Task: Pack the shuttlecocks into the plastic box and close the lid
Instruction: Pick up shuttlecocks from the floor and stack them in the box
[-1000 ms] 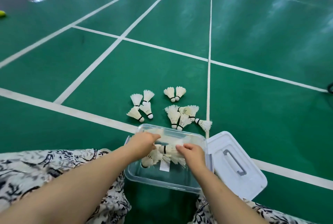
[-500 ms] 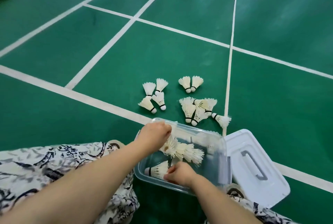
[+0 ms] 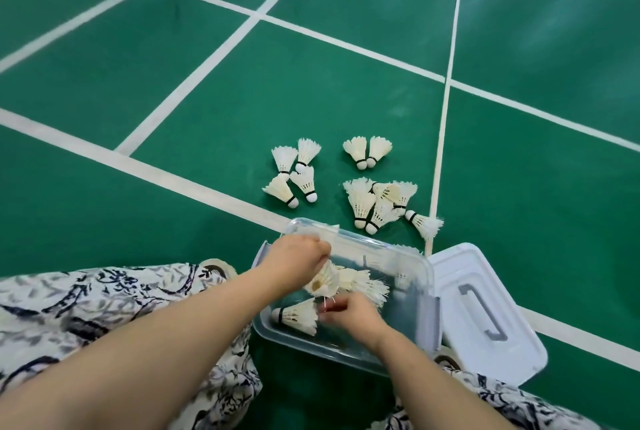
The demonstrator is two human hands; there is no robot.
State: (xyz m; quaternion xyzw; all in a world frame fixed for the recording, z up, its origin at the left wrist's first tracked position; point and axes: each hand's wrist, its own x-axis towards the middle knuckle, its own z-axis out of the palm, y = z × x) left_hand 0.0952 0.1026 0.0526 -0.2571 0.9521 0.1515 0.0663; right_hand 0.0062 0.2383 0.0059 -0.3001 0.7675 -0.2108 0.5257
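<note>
A clear plastic box (image 3: pixel 412 263) sits on the green floor between my knees. Several white feather shuttlecocks (image 3: pixel 356 282) lie inside it. My left hand (image 3: pixel 298 258) is over the box's left side, fingers closed on a bunch of shuttlecocks. My right hand (image 3: pixel 349 317) is lower in the box, fingers pinched at the feathers beside one shuttlecock (image 3: pixel 298 315) lying flat on the bottom. Several more shuttlecocks lie on the floor beyond the box: one group (image 3: pixel 294 173) at left, a pair (image 3: pixel 367 150) further back, a heap (image 3: pixel 377 202) at right. The white lid (image 3: pixel 485 308) lies face up to the right.
White court lines (image 3: pixel 194 83) cross the green floor. My patterned clothing (image 3: pixel 86 305) covers my knees at the bottom left and bottom right. A shoe tip (image 3: pixel 214 265) shows beside the box's left edge.
The view has tilted down. My right hand has shifted from the box's middle toward its near side; my left hand stays over the box's left side on the shuttlecocks.
</note>
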